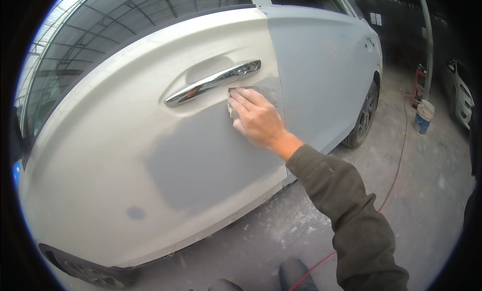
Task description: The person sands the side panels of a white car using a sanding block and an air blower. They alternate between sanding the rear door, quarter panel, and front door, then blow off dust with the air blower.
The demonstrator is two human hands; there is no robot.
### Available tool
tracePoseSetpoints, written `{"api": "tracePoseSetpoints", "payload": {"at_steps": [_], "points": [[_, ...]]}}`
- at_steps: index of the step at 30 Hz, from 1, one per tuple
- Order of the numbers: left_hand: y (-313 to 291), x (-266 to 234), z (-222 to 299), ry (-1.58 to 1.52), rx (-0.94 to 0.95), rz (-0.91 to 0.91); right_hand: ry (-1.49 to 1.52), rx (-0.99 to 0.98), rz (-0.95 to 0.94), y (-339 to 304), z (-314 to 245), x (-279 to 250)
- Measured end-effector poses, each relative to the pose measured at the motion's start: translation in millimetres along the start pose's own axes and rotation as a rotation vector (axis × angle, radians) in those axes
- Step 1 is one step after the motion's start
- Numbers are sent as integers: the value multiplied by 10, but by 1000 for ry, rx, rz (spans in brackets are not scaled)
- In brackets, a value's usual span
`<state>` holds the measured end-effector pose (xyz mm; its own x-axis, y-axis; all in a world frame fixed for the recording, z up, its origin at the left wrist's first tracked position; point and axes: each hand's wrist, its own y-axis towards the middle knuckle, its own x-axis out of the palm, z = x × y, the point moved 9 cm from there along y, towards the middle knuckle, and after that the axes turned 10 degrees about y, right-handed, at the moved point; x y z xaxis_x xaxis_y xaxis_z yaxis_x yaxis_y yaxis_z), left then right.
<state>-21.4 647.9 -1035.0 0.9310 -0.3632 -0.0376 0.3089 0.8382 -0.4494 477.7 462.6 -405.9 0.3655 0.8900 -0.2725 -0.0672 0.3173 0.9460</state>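
My right hand (257,117) is closed around a folded piece of sandpaper (232,109), its fingers pressing it flat to a car door. The white door (100,125) carries a wide grey primer patch (211,160), and my hand lies at that patch's upper right part. Just above my fingers runs the chrome door handle (213,83). Most of the sandpaper is hidden under the fingers. My left hand does not appear.
The rear door (321,75) is grey all over. A red hose (401,155) trails across the dusty floor (422,190) towards my legs. At the right stand a bucket (424,117), a pole (428,44) and another white car (459,90).
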Motion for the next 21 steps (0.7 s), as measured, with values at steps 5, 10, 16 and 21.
{"api": "tracePoseSetpoints", "payload": {"at_steps": [5,10,16,21], "points": [[107,67,-20,-22,21,-7,48,78,-40,17,89,-125],[-120,94,118,0,-10,-34,-20,57,-94,27,129,-117],[-1,-55,-19,8,30,-47,-84,-35,-119,125,-254,65],[5,-200,-15,68,81,-6,-141,-21,-183,202,-204,117]]}}
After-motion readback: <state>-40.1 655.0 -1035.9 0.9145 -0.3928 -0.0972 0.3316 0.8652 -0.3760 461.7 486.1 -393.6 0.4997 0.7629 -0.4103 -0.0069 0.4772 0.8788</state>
